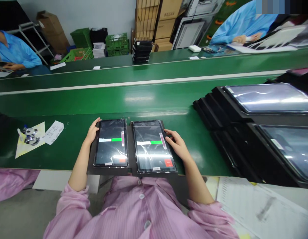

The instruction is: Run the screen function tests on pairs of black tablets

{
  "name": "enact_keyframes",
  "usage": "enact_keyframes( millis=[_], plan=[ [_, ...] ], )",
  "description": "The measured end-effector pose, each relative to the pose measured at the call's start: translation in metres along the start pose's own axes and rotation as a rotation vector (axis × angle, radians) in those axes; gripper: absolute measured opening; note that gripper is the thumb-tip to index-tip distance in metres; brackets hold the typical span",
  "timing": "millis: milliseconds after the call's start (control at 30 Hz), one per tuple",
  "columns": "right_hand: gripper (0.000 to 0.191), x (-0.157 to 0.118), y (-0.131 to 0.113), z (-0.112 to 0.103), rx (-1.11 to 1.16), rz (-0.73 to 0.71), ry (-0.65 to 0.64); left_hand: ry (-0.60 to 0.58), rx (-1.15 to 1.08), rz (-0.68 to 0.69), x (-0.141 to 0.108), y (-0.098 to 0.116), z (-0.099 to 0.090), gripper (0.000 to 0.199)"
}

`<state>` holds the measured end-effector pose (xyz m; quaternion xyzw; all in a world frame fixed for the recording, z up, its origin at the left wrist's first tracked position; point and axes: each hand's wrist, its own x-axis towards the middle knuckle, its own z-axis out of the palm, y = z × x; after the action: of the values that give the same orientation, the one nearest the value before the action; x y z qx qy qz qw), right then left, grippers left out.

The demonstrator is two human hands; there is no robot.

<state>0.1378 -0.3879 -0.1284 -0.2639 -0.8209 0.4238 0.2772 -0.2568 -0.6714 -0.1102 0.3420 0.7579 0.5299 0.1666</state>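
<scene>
Two tablets with lit screens lie side by side on black trays at the front edge of the green bench. The left tablet (111,149) and the right tablet (150,151) each show a white and green bar and a red patch low on the screen. My left hand (91,132) grips the outer side of the left black tray (107,171), fingers at its upper corner. My right hand (178,145) holds the outer side of the right black tray (157,174), fingertips by the tablet's edge. The undersides of both trays are hidden.
Stacked black trays with more tablets (270,98) stand on the right. Small metal parts (31,136) and a handwritten slip (54,132) lie left. Across the bench are a black stack (142,50) and two people in blue. Papers (263,205) sit below right.
</scene>
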Motion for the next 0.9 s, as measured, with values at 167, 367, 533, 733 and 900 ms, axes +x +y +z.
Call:
enact_keyframes(
  millis=[167,367,533,733,900],
  plan=[
    [0.043,-0.0005,-0.0017,-0.0002,0.004,-0.002,0.0,-0.018,0.038,0.007,0.0004,0.0002,-0.002,0.081],
    [0.044,-0.0004,-0.0051,-0.0011,0.007,0.003,-0.008,0.006,0.023,0.006,0.001,-0.0014,-0.0014,0.075],
    [0.044,0.001,-0.0012,-0.0008,0.003,-0.003,-0.006,0.005,0.039,0.018,0.0007,-0.0021,0.0007,0.073],
    [0.045,0.0021,0.0034,-0.0013,-0.007,-0.009,-0.021,-0.001,0.032,0.008,-0.001,-0.0025,0.0025,0.077],
    [0.045,0.004,0.0001,-0.0019,0.015,-0.015,-0.027,0.022,0.029,0.009,-0.0036,0.0053,0.0031,0.079]
  ],
)
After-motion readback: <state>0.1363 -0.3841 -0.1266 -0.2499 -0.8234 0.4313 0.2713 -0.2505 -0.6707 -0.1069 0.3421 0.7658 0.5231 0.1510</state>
